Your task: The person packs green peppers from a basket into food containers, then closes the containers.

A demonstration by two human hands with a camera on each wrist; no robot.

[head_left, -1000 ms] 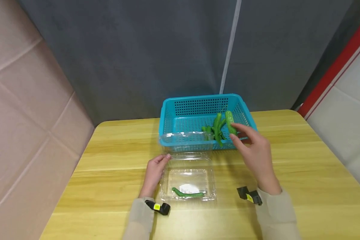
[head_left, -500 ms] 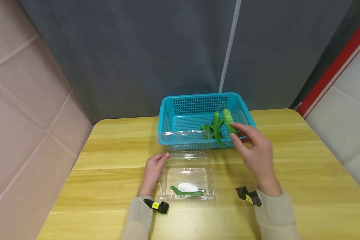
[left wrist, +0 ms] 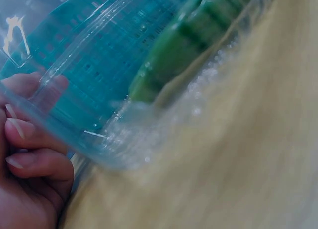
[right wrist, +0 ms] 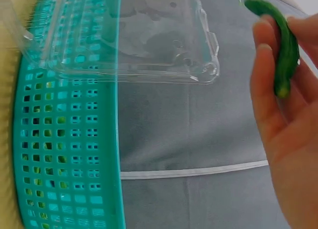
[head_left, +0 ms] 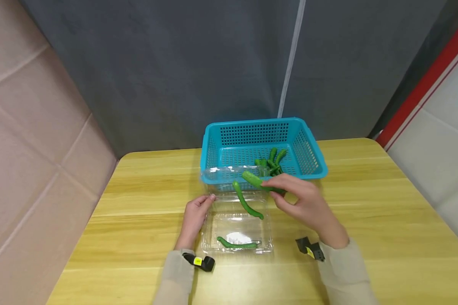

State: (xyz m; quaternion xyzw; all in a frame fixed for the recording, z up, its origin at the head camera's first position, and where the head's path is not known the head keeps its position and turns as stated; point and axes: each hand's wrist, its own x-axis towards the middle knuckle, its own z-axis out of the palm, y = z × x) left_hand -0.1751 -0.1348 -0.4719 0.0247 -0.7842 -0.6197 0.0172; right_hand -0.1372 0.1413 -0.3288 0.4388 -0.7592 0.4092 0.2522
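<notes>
My right hand (head_left: 303, 203) pinches a small green cucumber (head_left: 253, 179) between thumb and fingers, close over the clear plastic clamshell container (head_left: 269, 237). In the right wrist view the small cucumber (right wrist: 286, 47) lies along the fingertips. A thinner, curved cucumber (head_left: 246, 202) shows left of these fingertips, above the container; how it is held cannot be told. One more curved cucumber (head_left: 236, 245) lies along the container's near side. My left hand (head_left: 194, 218) grips the container's left edge near the hinge; its fingers (left wrist: 37, 164) are curled at the clear wall in the left wrist view.
A blue perforated basket (head_left: 208, 146) stands behind the container, with several green cucumbers (head_left: 273, 163) in its front right part. The container's raised lid (head_left: 229, 170) overlaps the basket's front rim. A grey curtain (head_left: 175, 76) hangs behind the wooden table (head_left: 137, 195).
My right hand has moved left and nearer from over the basket to the container, carrying the small cucumber. The thinner cucumber has shifted the same way. My left hand stays at the container's edge.
</notes>
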